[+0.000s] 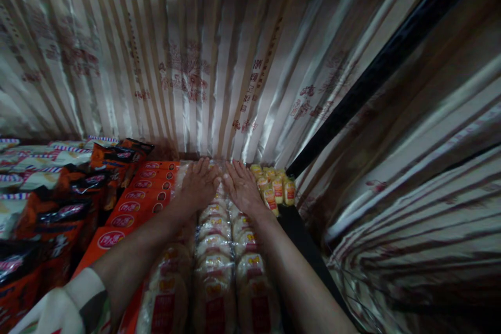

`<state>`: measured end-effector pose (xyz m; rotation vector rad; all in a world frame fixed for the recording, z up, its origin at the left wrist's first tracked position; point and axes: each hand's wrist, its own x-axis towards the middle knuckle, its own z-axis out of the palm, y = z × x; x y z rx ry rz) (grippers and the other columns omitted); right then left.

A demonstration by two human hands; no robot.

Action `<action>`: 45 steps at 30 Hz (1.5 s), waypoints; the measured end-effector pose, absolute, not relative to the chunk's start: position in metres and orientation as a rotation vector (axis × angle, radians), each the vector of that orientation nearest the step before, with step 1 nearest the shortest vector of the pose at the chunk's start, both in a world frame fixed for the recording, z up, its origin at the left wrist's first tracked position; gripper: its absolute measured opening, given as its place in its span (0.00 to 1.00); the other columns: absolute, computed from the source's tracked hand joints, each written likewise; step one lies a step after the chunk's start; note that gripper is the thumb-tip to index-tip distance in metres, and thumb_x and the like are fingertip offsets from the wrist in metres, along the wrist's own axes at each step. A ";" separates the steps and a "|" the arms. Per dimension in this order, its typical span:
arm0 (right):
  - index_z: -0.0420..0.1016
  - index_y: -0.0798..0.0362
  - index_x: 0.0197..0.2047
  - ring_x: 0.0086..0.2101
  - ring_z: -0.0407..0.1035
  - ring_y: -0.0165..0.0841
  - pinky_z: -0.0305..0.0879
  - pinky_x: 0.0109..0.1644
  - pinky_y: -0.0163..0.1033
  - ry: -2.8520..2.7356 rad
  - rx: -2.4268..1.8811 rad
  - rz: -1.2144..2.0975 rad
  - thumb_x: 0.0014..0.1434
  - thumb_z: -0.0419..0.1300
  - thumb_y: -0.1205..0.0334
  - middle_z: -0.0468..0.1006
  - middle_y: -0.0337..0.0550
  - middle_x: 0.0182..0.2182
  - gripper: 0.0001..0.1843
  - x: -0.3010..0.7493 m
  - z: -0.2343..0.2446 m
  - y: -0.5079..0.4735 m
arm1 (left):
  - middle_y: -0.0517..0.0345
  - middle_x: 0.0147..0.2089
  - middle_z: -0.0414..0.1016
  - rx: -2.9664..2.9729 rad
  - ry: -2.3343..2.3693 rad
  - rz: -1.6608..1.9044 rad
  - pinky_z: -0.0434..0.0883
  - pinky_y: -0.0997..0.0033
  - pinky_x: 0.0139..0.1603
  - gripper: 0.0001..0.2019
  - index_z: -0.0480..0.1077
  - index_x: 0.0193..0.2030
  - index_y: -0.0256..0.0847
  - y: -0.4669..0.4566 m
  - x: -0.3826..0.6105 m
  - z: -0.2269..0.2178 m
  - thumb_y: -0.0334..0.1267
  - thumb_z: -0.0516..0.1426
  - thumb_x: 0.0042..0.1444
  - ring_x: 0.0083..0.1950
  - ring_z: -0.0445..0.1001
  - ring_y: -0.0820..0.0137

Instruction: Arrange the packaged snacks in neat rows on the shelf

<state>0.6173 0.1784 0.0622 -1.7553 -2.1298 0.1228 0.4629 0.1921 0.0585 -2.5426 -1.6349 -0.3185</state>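
Note:
Both arms reach forward over rows of round, flat packaged cakes (214, 266) in clear wrappers with red and yellow labels. My left hand (199, 182) lies palm down on the far end of the rows, its fingers stretched out. Beside it, my right hand (243, 185) rests flat on the far right part, fingers spread and pointing away. Neither hand grips a package. The packages under both palms are hidden. Just right of my right hand stand small yellow packages (277, 188) with red labels.
Left of the rows lie orange boxes (131, 206) with oval logos. Farther left are orange and black bags (50, 219) and white packs with striped edges (39, 175). A patterned curtain (188, 115) hangs behind. A dark pole (376, 68) slants at the right, above the black table edge (301, 240).

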 end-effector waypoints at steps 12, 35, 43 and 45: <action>0.53 0.58 0.66 0.65 0.42 0.39 0.39 0.69 0.50 -1.676 -1.771 0.590 0.63 0.37 0.41 0.51 0.47 0.66 0.38 0.643 0.047 0.077 | 0.43 0.69 0.49 -2.631 -1.569 -0.250 0.48 0.48 0.66 0.26 0.54 0.66 0.36 0.148 0.454 0.041 0.46 0.42 0.64 0.70 0.44 0.55; 0.62 0.59 0.62 0.62 0.53 0.40 0.46 0.66 0.44 -1.172 -1.722 0.830 0.56 0.42 0.32 0.62 0.51 0.61 0.44 0.654 0.027 0.074 | 0.52 0.58 0.69 -2.569 -0.812 -0.833 0.35 0.49 0.67 0.27 0.63 0.59 0.45 -0.033 0.502 0.018 0.56 0.51 0.56 0.65 0.55 0.58; 0.56 0.55 0.65 0.63 0.50 0.36 0.43 0.67 0.42 -1.096 -1.569 0.881 0.57 0.42 0.33 0.57 0.45 0.64 0.43 0.644 0.013 0.076 | 0.52 0.64 0.61 -2.561 -1.100 -0.794 0.40 0.56 0.66 0.26 0.63 0.59 0.47 -0.029 0.490 0.018 0.55 0.52 0.57 0.67 0.53 0.59; 0.55 0.55 0.65 0.63 0.50 0.36 0.44 0.67 0.42 -1.086 -1.579 0.873 0.58 0.40 0.33 0.56 0.46 0.64 0.43 0.640 0.013 0.076 | 0.53 0.64 0.61 -2.559 -1.111 -0.793 0.41 0.58 0.66 0.23 0.64 0.58 0.48 -0.028 0.489 0.017 0.53 0.52 0.58 0.67 0.53 0.60</action>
